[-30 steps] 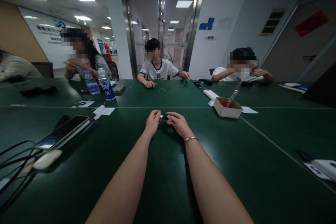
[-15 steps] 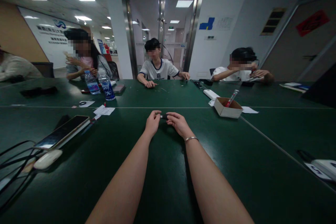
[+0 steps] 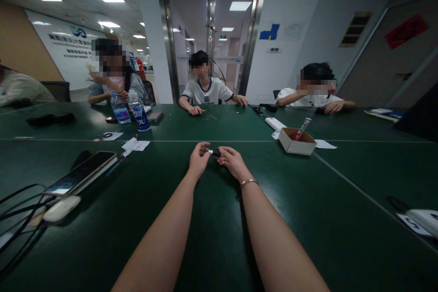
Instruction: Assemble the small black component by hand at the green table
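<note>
Head view: small dark object [image 3: 215,152] in both hands [image 3: 199,161] [image 3: 234,163] over green table [image 3: 219,228], glass doors [image 3: 232,27] beyond.

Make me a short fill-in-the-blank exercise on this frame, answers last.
1. The right hand holds a small dark object, its silvery end toward the ____.
2. A bracelet circles the person's ____ wrist.
3. The table is dark ____.
4. On its far half stand ____ plastic bottles.
Missing words: left hand; right; green; two.
</note>
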Demonstrator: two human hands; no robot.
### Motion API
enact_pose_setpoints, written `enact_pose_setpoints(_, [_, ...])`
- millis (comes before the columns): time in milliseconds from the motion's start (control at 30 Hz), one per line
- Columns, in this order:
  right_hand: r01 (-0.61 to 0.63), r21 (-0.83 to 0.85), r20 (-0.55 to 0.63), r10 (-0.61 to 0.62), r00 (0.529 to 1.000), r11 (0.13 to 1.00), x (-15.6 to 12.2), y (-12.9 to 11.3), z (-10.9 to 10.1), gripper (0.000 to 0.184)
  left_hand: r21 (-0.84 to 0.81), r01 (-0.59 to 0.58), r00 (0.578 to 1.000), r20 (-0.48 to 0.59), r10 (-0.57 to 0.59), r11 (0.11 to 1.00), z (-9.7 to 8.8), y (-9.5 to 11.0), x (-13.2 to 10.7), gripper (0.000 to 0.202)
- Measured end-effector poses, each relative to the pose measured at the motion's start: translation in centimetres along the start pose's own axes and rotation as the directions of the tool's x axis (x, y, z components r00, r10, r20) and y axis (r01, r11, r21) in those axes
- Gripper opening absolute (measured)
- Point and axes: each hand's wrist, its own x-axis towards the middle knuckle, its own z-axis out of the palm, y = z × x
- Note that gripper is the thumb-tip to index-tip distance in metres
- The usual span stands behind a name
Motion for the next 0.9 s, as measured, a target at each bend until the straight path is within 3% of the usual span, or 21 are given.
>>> enact_pose_setpoints(367, [-0.007,0.011,0.03,0.007,1.0,1.0,0.1,0.0,-0.2,0.021,0.011,0.01,1.0,0.009,-0.01,1.0,-0.2,0.3,0.0,0.031])
enact_pose_setpoints(900, [-0.009,0.002,0.079,0.009,0.997,1.0,0.0,0.0,-0.3,0.026,0.027,0.092,0.996,0.015,-0.093,0.995,-0.1,-0.7,0.2,0.019])
